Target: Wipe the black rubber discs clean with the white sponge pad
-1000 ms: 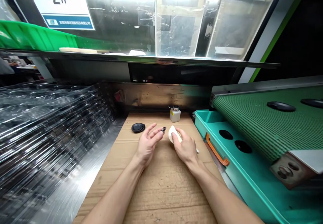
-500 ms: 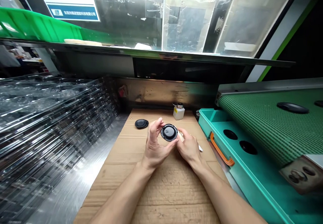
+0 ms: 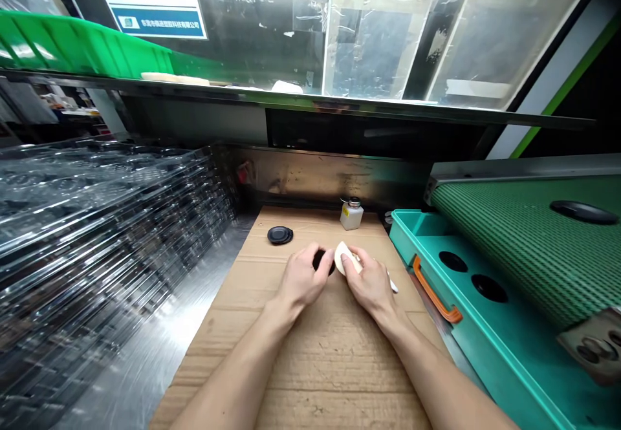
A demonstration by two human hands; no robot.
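Black round disc (image 3: 321,260) sitting between both hands, partly hidden by left hand (image 3: 303,279), its grip curling fingers around disc edge. Right hand (image 3: 372,286) pinching white wipe (image 3: 347,257), pressing it toward disc; contact seems likely, though view is poor. White stick (image 3: 393,284) poking out beside right hand. Second black disc (image 3: 280,235) lying on cardboard sheet (image 3: 310,359), well left of hands. Small white bottle (image 3: 352,216) standing near far edge. Teal tray (image 3: 405,236) sitting just right of cardboard.

Matt black plastic disc (image 3: 321,260), rough cardboard (image 3: 310,378)
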